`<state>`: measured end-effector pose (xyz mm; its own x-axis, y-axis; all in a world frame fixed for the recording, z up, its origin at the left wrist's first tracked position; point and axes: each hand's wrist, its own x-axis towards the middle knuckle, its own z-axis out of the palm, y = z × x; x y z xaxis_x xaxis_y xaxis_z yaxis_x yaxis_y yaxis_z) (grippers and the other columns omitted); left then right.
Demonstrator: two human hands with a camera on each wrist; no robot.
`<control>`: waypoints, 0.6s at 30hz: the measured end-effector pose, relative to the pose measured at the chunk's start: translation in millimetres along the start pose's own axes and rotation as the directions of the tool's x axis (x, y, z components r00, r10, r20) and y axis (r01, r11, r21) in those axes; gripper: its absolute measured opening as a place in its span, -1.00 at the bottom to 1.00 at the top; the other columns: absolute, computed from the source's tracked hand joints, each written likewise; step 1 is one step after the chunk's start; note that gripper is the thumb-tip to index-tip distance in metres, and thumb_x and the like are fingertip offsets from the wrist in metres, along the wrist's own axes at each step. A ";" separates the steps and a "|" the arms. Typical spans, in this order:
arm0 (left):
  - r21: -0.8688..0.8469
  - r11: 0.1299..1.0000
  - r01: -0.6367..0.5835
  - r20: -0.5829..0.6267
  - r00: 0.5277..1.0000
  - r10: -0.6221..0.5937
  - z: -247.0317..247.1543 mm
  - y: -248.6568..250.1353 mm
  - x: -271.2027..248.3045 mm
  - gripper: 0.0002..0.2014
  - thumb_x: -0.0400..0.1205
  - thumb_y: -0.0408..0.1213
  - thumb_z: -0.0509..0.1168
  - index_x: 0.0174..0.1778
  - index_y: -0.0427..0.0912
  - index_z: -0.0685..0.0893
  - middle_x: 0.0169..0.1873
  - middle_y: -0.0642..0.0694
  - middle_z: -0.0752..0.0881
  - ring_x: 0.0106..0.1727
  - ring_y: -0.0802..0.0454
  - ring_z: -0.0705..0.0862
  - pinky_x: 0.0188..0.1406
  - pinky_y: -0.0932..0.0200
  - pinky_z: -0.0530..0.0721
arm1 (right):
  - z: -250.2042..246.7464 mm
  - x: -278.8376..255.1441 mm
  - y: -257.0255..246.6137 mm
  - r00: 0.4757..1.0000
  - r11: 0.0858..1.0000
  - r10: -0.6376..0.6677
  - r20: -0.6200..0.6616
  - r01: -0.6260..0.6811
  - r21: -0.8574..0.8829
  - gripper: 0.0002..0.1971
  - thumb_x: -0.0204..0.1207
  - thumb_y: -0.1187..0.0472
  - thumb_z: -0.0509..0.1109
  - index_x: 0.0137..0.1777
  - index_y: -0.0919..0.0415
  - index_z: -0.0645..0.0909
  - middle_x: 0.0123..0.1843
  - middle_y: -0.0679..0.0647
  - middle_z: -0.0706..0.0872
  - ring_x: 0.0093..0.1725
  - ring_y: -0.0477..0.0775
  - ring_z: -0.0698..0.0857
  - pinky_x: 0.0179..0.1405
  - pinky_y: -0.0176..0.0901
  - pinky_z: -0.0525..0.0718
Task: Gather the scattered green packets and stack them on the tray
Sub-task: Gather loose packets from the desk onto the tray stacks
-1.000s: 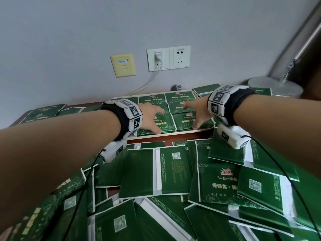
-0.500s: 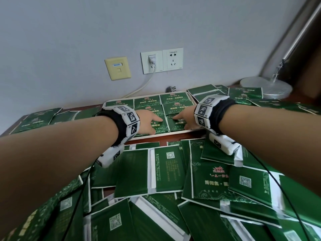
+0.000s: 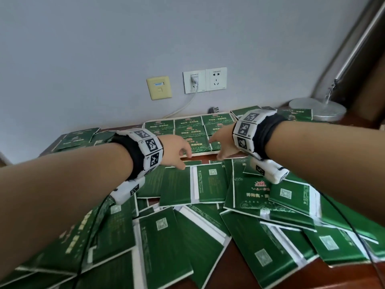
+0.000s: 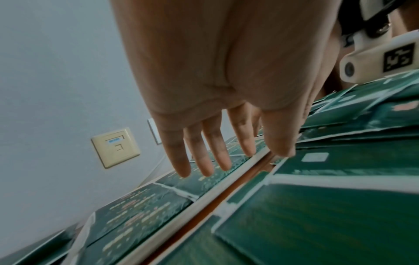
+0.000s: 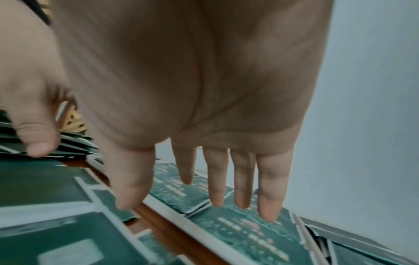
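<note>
1. Judging by the layout, the job is only partly done: the tray at the back of the surface, below the wall sockets, holds rows of packets lying flat.
2. Many more loose packets lie scattered and overlapping across the near side of the surface, with others left and right of the tray; all of these are left to gather.
3. Left hand hangs over the tray's near edge, fingers straight and spread, holding nothing.
4. Right hand is likewise empty, fingers extended over the tray packets.
5. Compared with a second ago, both hands have drawn back from pressing the tray packets toward the near edge.
</note>
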<state>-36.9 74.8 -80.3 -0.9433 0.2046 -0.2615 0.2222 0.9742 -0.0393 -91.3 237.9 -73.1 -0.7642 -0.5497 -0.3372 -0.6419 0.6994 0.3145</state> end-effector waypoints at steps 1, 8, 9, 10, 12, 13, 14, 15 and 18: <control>0.008 1.000 0.010 0.019 1.000 -0.010 4.8 -0.1 -10.3 -0.58 0.58 -0.09 0.41 0.37 -0.02 0.60 0.28 -0.02 0.64 0.24 0.01 0.60 0.20 0.18 0.52 | 0.6 -4.5 -10.2 1.000 1.000 -0.026 0.013 0.026 0.007 -0.34 0.59 -0.03 0.33 0.64 0.12 0.23 0.53 0.11 0.47 0.45 0.17 0.51 0.43 0.08 0.48; -0.008 0.994 0.110 0.079 0.991 -0.109 39.6 -19.1 -82.6 -0.55 0.55 -0.05 0.43 0.35 -0.03 0.59 0.29 -0.01 0.61 0.27 0.03 0.59 0.29 0.11 0.55 | 9.1 -28.2 -77.6 0.978 0.977 -0.199 0.060 0.193 0.092 -0.23 0.44 -0.28 0.40 0.55 0.11 0.38 0.41 0.07 0.59 0.36 0.12 0.58 0.34 -0.02 0.53; -0.015 0.993 0.118 0.082 0.990 -0.116 42.8 -21.8 -92.2 -0.54 0.54 -0.03 0.43 0.35 -0.02 0.58 0.29 -0.01 0.61 0.26 0.05 0.59 0.27 0.15 0.54 | 8.5 -29.8 -85.4 0.973 0.970 -0.223 0.062 0.215 0.110 -0.23 0.40 -0.30 0.42 0.52 0.11 0.42 0.37 0.05 0.63 0.31 0.10 0.61 0.28 -0.08 0.54; -0.029 0.993 0.118 0.090 0.989 -0.115 45.7 -24.0 -100.7 -0.53 0.53 -0.01 0.44 0.34 -0.02 0.58 0.28 0.00 0.61 0.25 0.06 0.58 0.24 0.19 0.52 | 7.5 -31.3 -92.8 0.970 0.965 -0.238 0.051 0.231 0.127 -0.22 0.39 -0.31 0.43 0.51 0.11 0.41 0.35 0.04 0.64 0.29 0.09 0.63 0.23 -0.12 0.54; -0.076 0.990 0.119 0.111 0.988 -0.110 49.8 -25.8 -113.5 -0.48 0.49 0.04 0.47 0.35 0.00 0.57 0.28 0.02 0.60 0.24 0.10 0.57 0.21 0.22 0.48 | 5.4 -32.6 -106.6 0.970 0.962 -0.244 0.007 0.241 0.129 -0.17 0.40 -0.28 0.43 0.57 0.15 0.31 0.41 0.06 0.58 0.34 0.13 0.59 0.29 -0.05 0.52; -0.102 0.988 0.120 0.115 0.987 -0.109 51.1 -26.1 -117.2 -0.45 0.46 0.06 0.48 0.35 0.01 0.57 0.29 0.03 0.60 0.24 0.11 0.57 0.22 0.22 0.48 | 4.8 -30.9 -112.5 0.971 0.965 -0.240 -0.012 0.240 0.106 -0.14 0.41 -0.27 0.43 0.59 0.17 0.27 0.43 0.09 0.56 0.36 0.15 0.58 0.32 -0.01 0.52; -0.121 0.985 0.119 0.113 0.988 -0.106 52.3 -25.7 -118.9 -0.42 0.44 0.08 0.50 0.35 0.02 0.56 0.29 0.04 0.60 0.25 0.12 0.57 0.25 0.21 0.49 | 4.2 -28.7 -117.8 0.972 0.969 -0.234 -0.021 0.235 0.077 -0.13 0.41 -0.27 0.43 0.60 0.18 0.25 0.43 0.11 0.56 0.35 0.16 0.58 0.31 0.03 0.53; -0.136 0.984 0.115 0.108 0.989 -0.100 53.1 -23.9 -119.4 -0.40 0.42 0.09 0.51 0.36 0.04 0.56 0.29 0.04 0.60 0.24 0.12 0.57 0.26 0.19 0.51 | 3.8 -25.7 -122.2 0.974 0.973 -0.225 -0.022 0.226 0.053 -0.13 0.41 -0.28 0.43 0.60 0.18 0.24 0.42 0.12 0.56 0.34 0.17 0.58 0.29 0.04 0.54; -0.153 0.982 0.107 0.128 0.988 -0.088 58.8 -13.1 -114.4 -0.30 0.39 0.09 0.54 0.43 0.04 0.49 0.25 0.05 0.61 0.21 0.07 0.59 0.19 0.20 0.53 | 6.1 -17.2 -126.5 0.980 0.979 -0.198 -0.024 0.199 0.042 -0.08 0.38 -0.34 0.40 0.62 0.15 0.21 0.43 0.16 0.51 0.36 0.21 0.55 0.25 0.05 0.53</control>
<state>82.6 33.1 -106.6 -0.9197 0.1045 -0.3785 0.0794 0.9935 0.0812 3.4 161.7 -112.5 -0.6235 -0.6880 -0.3713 -0.7776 0.5949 0.2034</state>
